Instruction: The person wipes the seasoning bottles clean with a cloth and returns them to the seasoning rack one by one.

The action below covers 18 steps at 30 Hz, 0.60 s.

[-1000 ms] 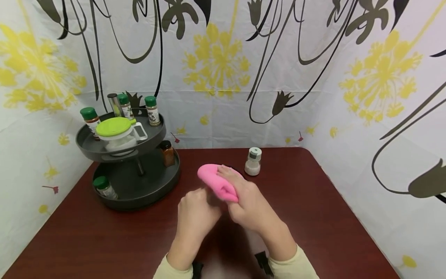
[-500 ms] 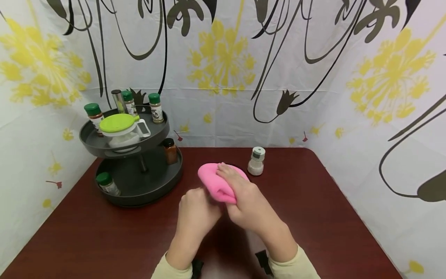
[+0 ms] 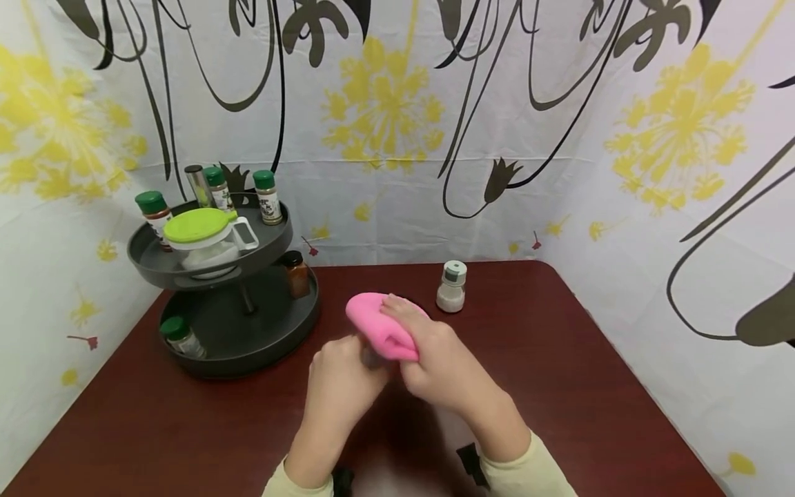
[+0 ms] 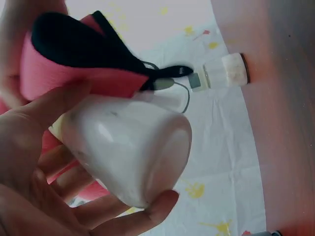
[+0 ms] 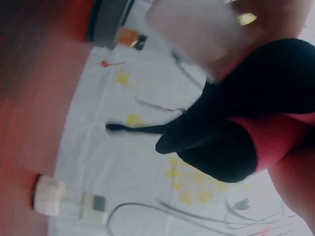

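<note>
Two hands hold one pink cloth (image 3: 379,324) and one white vessel (image 4: 130,142) above the table (image 3: 546,386).
Room runs rightward from the hands to the table's slanting right edge; the far edge lies beyond one upright shaker (image 3: 450,288). Leftward, one two-tier stand (image 3: 232,366), apart from the hands, bounds the space. It bears four green-capped bottles (image 3: 268,200), three up, one down; also one jug (image 3: 208,241) and one silver-topped container (image 3: 198,185) above, one amber bottle (image 3: 297,277) below. The right hand (image 3: 444,362) grips the folded cloth, fingers laid over its top. The left hand (image 3: 341,379) grips the vessel, fingers wrapped under its tilted body, thumb alongside the cloth; whether cloth and vessel touch, I cannot tell.
</note>
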Available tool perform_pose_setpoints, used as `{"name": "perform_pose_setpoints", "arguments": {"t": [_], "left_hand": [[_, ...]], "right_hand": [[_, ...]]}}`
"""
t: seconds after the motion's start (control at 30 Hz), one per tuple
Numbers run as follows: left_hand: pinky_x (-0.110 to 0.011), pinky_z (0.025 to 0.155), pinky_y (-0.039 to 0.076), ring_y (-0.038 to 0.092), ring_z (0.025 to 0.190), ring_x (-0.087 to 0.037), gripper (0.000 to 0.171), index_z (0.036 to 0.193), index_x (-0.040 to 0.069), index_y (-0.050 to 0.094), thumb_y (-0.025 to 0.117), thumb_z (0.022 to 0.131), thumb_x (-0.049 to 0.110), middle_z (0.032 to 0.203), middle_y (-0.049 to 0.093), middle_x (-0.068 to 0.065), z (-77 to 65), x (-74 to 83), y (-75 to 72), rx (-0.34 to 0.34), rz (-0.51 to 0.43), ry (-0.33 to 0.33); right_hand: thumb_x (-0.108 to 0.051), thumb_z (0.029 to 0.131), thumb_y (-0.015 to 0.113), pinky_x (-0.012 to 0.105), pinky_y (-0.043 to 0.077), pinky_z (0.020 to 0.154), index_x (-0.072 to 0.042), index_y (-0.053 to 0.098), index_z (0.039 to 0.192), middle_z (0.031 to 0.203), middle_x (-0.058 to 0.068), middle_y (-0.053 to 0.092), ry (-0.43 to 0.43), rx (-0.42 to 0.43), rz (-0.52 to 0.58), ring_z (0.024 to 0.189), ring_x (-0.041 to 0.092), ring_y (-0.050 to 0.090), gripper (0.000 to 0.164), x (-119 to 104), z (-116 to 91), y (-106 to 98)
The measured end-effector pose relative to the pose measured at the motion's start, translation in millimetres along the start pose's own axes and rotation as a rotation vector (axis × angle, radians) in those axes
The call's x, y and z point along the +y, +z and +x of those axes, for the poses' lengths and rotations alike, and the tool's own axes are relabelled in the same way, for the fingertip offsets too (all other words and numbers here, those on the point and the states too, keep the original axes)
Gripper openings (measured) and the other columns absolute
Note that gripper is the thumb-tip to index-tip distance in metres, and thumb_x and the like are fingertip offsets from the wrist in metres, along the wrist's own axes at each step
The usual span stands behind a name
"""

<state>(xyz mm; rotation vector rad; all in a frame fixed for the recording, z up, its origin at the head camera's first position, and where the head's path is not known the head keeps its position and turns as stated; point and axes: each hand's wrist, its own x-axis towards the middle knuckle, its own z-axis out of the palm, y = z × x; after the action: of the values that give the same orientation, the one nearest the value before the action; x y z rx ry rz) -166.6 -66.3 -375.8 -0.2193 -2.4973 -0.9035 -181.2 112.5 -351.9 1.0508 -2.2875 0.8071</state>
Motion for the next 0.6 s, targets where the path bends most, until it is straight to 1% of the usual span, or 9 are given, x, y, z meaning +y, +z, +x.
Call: {"name": "perform_pose_setpoints", "arguments": {"t": [0.07, 0.13, 0.23, 0.27, 0.33, 0.37, 0.43, 0.53, 0.6], "left_hand": [[-0.037, 0.057, 0.049, 0.055, 0.057, -0.016, 0.024, 0.073, 0.023, 0.066, 0.088, 0.081, 0.030, 0.056, 0.057, 0.005, 0.2, 0.3, -1.7, 0.013, -0.004, -0.031], [-0.042, 0.063, 0.055, 0.065, 0.064, -0.019, 0.018, 0.091, 0.028, 0.078, 0.090, 0.082, 0.037, 0.064, 0.068, 0.005, 1.8, 0.0, -4.9, 0.034, -0.017, -0.071], [-0.047, 0.069, 0.060, 0.072, 0.072, -0.023, 0.029, 0.111, 0.028, 0.081, 0.090, 0.083, 0.031, 0.078, 0.078, 0.000, 3.7, -1.5, -9.1, 0.040, -0.018, -0.097], [-0.046, 0.069, 0.060, 0.073, 0.072, -0.024, 0.027, 0.108, 0.023, 0.082, 0.090, 0.083, 0.027, 0.078, 0.079, -0.003, 3.5, -1.7, -9.7, 0.037, -0.008, -0.083], [-0.042, 0.063, 0.058, 0.068, 0.064, -0.022, 0.011, 0.090, 0.015, 0.079, 0.086, 0.082, 0.016, 0.070, 0.073, -0.004, 1.5, -0.6, -10.3, 0.023, 0.011, -0.024], [-0.039, 0.058, 0.055, 0.064, 0.060, -0.020, 0.010, 0.080, 0.013, 0.073, 0.083, 0.080, 0.011, 0.064, 0.069, -0.003, -0.1, 0.5, -10.1, 0.016, 0.012, 0.000], [-0.035, 0.052, 0.048, 0.054, 0.054, -0.019, 0.025, 0.068, 0.015, 0.062, 0.084, 0.079, 0.013, 0.056, 0.057, 0.001, -3.0, 2.9, -9.2, 0.023, 0.014, 0.036], [-0.037, 0.054, 0.047, 0.056, 0.056, -0.020, 0.019, 0.076, 0.020, 0.068, 0.085, 0.082, 0.024, 0.057, 0.058, 0.003, -4.2, 4.1, -8.4, 0.051, -0.003, 0.008], [-0.041, 0.060, 0.052, 0.065, 0.064, -0.022, 0.020, 0.097, 0.028, 0.077, 0.088, 0.084, 0.038, 0.068, 0.070, 0.003, -3.5, 1.8, -9.2, 0.055, -0.025, -0.049]], "right_hand": [[0.009, 0.085, 0.058, 0.042, 0.058, 0.106, 0.001, 0.062, 0.144, 0.149, 0.016, 0.065, 0.046, 0.003, 0.043, 0.134, 0.027, 0.067, 0.061, 3.7, 0.3, 1.5], [0.009, 0.087, 0.059, 0.042, 0.060, 0.102, 0.001, 0.061, 0.146, 0.150, 0.017, 0.064, 0.069, 0.009, 0.049, 0.134, 0.027, 0.068, 0.060, 3.6, -2.4, 1.8], [0.008, 0.085, 0.064, 0.044, 0.059, 0.104, 0.003, 0.060, 0.146, 0.151, 0.019, 0.063, 0.027, 0.019, -0.006, 0.135, 0.029, 0.067, 0.061, -3.3, -7.9, 0.6], [0.008, 0.084, 0.065, 0.046, 0.057, 0.107, 0.004, 0.061, 0.145, 0.151, 0.019, 0.063, 0.000, 0.024, -0.026, 0.137, 0.031, 0.065, 0.062, -6.5, -8.3, 0.0], [0.009, 0.081, 0.065, 0.050, 0.053, 0.112, 0.002, 0.062, 0.144, 0.151, 0.018, 0.063, -0.050, 0.031, -0.044, 0.142, 0.032, 0.061, 0.064, -11.7, -6.0, -1.3], [0.009, 0.081, 0.064, 0.050, 0.051, 0.114, 0.002, 0.062, 0.144, 0.151, 0.017, 0.064, -0.064, 0.034, -0.041, 0.143, 0.032, 0.060, 0.063, -12.8, -3.6, -1.3], [0.010, 0.082, 0.061, 0.049, 0.051, 0.115, 0.001, 0.063, 0.143, 0.149, 0.016, 0.065, -0.055, 0.041, -0.008, 0.142, 0.031, 0.062, 0.062, -11.5, 2.6, -0.7], [0.010, 0.085, 0.056, 0.043, 0.056, 0.110, 0.000, 0.061, 0.146, 0.148, 0.014, 0.067, 0.042, 0.033, 0.069, 0.130, 0.024, 0.069, 0.062, -3.1, 6.9, 2.6], [0.009, 0.090, 0.055, 0.041, 0.059, 0.105, -0.001, 0.059, 0.149, 0.149, 0.013, 0.066, 0.113, 0.017, 0.115, 0.122, 0.020, 0.071, 0.060, 1.9, 4.0, 5.4]]}}
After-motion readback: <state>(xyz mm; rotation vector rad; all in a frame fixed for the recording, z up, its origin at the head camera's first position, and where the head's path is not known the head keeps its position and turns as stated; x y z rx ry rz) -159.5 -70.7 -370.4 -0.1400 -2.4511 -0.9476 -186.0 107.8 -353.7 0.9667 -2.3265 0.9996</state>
